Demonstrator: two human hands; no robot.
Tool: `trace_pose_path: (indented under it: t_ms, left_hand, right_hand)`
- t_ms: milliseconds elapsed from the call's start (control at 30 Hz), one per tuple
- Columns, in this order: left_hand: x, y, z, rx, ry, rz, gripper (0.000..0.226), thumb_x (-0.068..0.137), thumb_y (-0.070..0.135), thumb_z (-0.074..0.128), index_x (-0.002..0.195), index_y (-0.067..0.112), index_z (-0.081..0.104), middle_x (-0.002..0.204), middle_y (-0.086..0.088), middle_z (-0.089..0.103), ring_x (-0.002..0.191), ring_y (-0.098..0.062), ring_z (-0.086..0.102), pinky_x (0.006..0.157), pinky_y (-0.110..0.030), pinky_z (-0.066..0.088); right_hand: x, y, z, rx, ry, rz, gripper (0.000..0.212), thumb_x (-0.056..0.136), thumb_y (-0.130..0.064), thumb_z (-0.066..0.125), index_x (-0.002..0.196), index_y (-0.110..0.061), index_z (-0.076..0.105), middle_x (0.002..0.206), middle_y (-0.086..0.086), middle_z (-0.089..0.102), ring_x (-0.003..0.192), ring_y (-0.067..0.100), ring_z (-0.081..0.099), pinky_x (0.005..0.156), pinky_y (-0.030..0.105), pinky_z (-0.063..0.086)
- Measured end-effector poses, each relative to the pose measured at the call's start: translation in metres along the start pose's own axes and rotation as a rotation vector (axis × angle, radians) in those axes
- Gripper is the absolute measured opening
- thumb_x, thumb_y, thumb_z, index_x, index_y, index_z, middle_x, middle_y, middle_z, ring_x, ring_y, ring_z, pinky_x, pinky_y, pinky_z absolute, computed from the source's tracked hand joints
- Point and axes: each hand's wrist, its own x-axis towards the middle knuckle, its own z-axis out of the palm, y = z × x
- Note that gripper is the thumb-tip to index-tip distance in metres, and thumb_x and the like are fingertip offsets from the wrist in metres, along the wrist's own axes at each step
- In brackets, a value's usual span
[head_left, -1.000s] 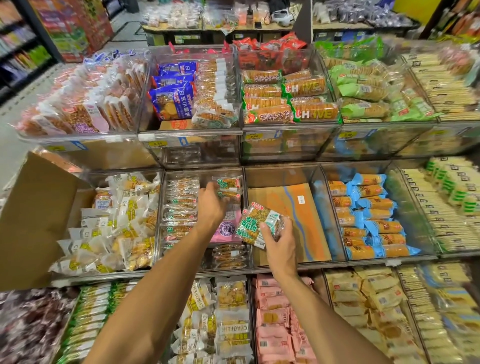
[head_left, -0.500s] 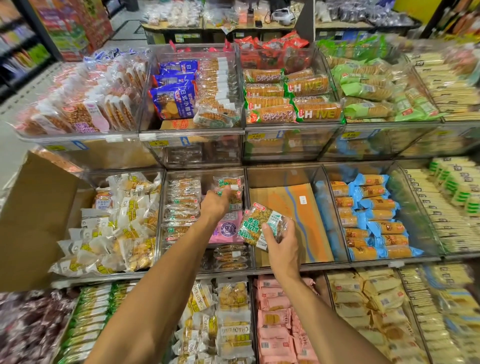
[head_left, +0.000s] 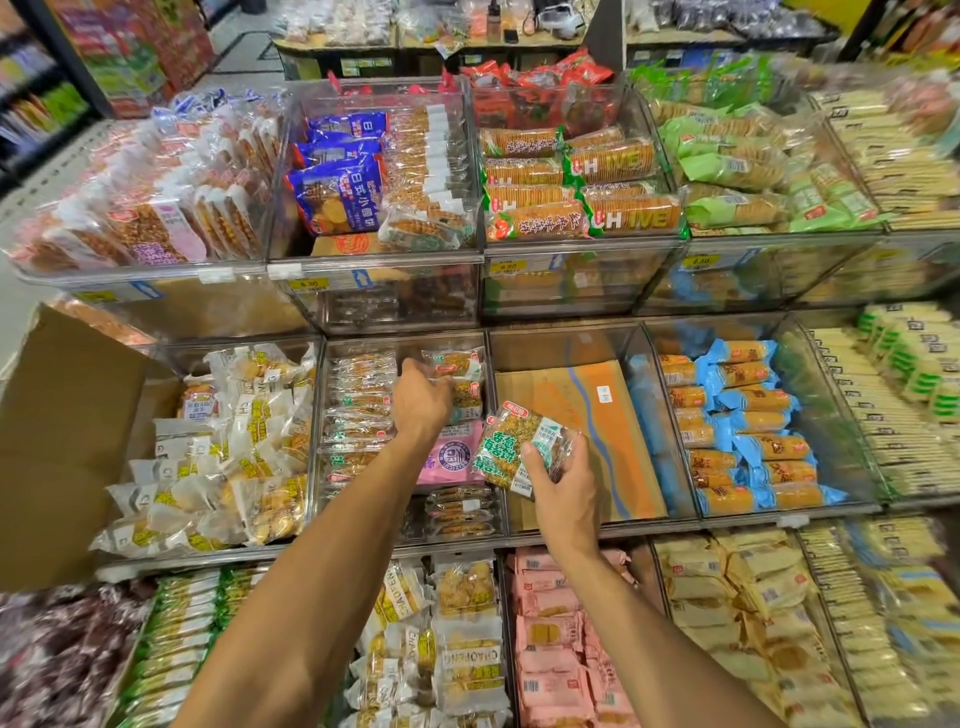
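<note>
My right hand (head_left: 566, 488) grips a clear snack packet with a green label (head_left: 511, 447) and holds it above the front of the middle shelf. My left hand (head_left: 421, 400) reaches into a clear bin (head_left: 405, 340) of the same kind of packets. Its fingers curl round one packet (head_left: 467, 396) in the stack at the bin's back right; the fingertips are hidden behind that packet. A pink printed sheet (head_left: 449, 457) lies on the bin's floor just below my left wrist.
The bin to the right holds only an orange cardboard sheet (head_left: 582, 415). Blue-wrapped biscuit packs (head_left: 737, 415) fill the bin beyond it. An open cardboard box (head_left: 62, 431) stands at the left. Shelves above and below carry several packed bins.
My left hand has shifted slightly deeper into the bin, toward the back stack. My right hand with its packet has barely moved.
</note>
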Motion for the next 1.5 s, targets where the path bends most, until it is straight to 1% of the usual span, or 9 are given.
trace_pose_path:
  t_ms: [333, 500, 600, 700, 867, 1033, 1233, 1367, 1500]
  left_hand:
    - [-0.012, 0.011, -0.007, 0.291, 0.114, 0.363, 0.037, 0.106, 0.015, 0.058, 0.141, 0.021, 0.062, 0.125, -0.005, 0.055, 0.103, -0.013, 0.051, 0.092, -0.03, 0.049]
    - [-0.009, -0.006, -0.005, 0.337, 0.064, 0.382, 0.036, 0.105, 0.038, 0.057, 0.139, 0.024, 0.063, 0.111, 0.007, 0.054, 0.092, -0.011, 0.061, 0.067, -0.017, 0.047]
    - [-0.017, -0.004, -0.001, 0.147, 0.082, 0.297, 0.038, 0.103, 0.038, 0.063, 0.137, 0.023, 0.055, 0.125, 0.006, 0.056, 0.101, -0.002, 0.065, 0.083, -0.016, 0.055]
    - [-0.025, 0.004, 0.002, 0.043, 0.112, 0.204, 0.055, 0.099, 0.03, 0.07, 0.144, 0.009, 0.046, 0.139, -0.008, 0.052, 0.11, -0.015, 0.055, 0.097, -0.03, 0.042]
    - [-0.027, 0.0, 0.01, -0.3, 0.07, 0.046, 0.076, 0.103, 0.049, 0.059, 0.157, 0.005, 0.029, 0.152, -0.014, 0.052, 0.137, -0.03, 0.052, 0.116, -0.043, 0.042]
    - [-0.022, -0.003, 0.012, -0.327, -0.043, -0.097, 0.062, 0.11, 0.048, 0.043, 0.153, 0.003, 0.044, 0.146, -0.016, 0.058, 0.131, -0.033, 0.054, 0.113, -0.042, 0.04]
    - [-0.019, -0.015, 0.01, -0.302, -0.119, -0.009, 0.066, 0.109, 0.05, 0.044, 0.158, 0.007, 0.036, 0.153, -0.016, 0.052, 0.142, -0.035, 0.048, 0.12, -0.052, 0.038]
    - [-0.038, 0.007, 0.0, -0.341, -0.11, -0.025, 0.074, 0.111, 0.052, 0.033, 0.167, 0.011, 0.008, 0.171, -0.011, 0.022, 0.156, -0.033, 0.026, 0.128, -0.048, 0.022]
    - [-0.058, 0.02, -0.014, -0.297, 0.008, 0.036, 0.069, 0.109, 0.046, 0.041, 0.165, 0.013, 0.018, 0.168, -0.008, 0.032, 0.152, -0.029, 0.035, 0.126, -0.048, 0.028]
  right_hand:
    - [0.002, 0.001, 0.002, -0.021, -0.019, 0.033, 0.058, 0.094, -0.059, 0.066, 0.137, -0.023, 0.051, 0.088, -0.013, 0.053, 0.084, 0.019, 0.058, 0.072, 0.032, 0.04]
    - [0.001, 0.001, 0.002, -0.008, -0.034, 0.037, 0.064, 0.094, -0.061, 0.065, 0.143, -0.023, 0.047, 0.101, -0.01, 0.06, 0.096, 0.02, 0.062, 0.08, 0.037, 0.051]
    - [0.0, -0.001, 0.001, -0.009, -0.039, 0.032, 0.067, 0.095, -0.062, 0.063, 0.145, -0.02, 0.046, 0.104, -0.005, 0.061, 0.098, 0.02, 0.061, 0.084, 0.038, 0.052]
    - [0.0, -0.003, 0.0, -0.015, -0.037, 0.03, 0.066, 0.096, -0.059, 0.064, 0.145, -0.02, 0.047, 0.107, -0.008, 0.058, 0.101, 0.018, 0.059, 0.087, 0.036, 0.05]
    - [-0.001, -0.005, 0.0, -0.013, -0.045, 0.045, 0.064, 0.096, -0.058, 0.065, 0.144, -0.02, 0.047, 0.099, -0.014, 0.055, 0.098, 0.018, 0.06, 0.081, 0.033, 0.048]
    - [0.0, -0.003, 0.0, -0.016, -0.045, 0.057, 0.07, 0.096, -0.058, 0.064, 0.15, -0.018, 0.044, 0.109, -0.007, 0.056, 0.103, 0.018, 0.057, 0.085, 0.033, 0.046]
    - [0.0, -0.002, 0.0, -0.019, -0.031, 0.039, 0.066, 0.096, -0.055, 0.066, 0.146, -0.017, 0.047, 0.106, -0.006, 0.057, 0.099, 0.018, 0.057, 0.081, 0.029, 0.042]
    - [0.0, -0.002, 0.001, 0.008, -0.036, 0.048, 0.057, 0.097, -0.051, 0.068, 0.14, -0.018, 0.05, 0.092, -0.017, 0.054, 0.085, 0.012, 0.057, 0.072, 0.027, 0.04]
    - [0.002, 0.001, 0.003, 0.066, -0.061, 0.055, 0.063, 0.095, -0.056, 0.067, 0.144, -0.02, 0.048, 0.107, -0.008, 0.062, 0.102, 0.019, 0.063, 0.083, 0.037, 0.052]
